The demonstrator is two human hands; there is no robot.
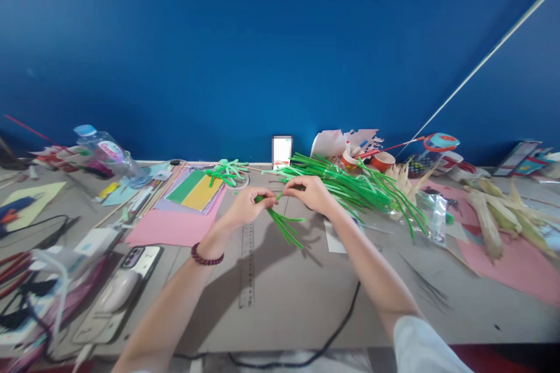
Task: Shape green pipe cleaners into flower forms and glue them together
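A small bunch of slender, bright green, fuzzy pipe-cleaner-like stems (278,219) is held up, gathered at its upper end in the pinched fingers of the left hand (251,206). From there the stems slant down to the right, mostly straight, and fan apart into separate loose ends. A short green tip reaches the fingertips of the right hand (310,191).

- I see a grey table (289,315)
- ruler (247,268) pointing toward its front edge
- green pipe cleaners (350,183) piled toward the back edge
- phone (149,256) nearer the front
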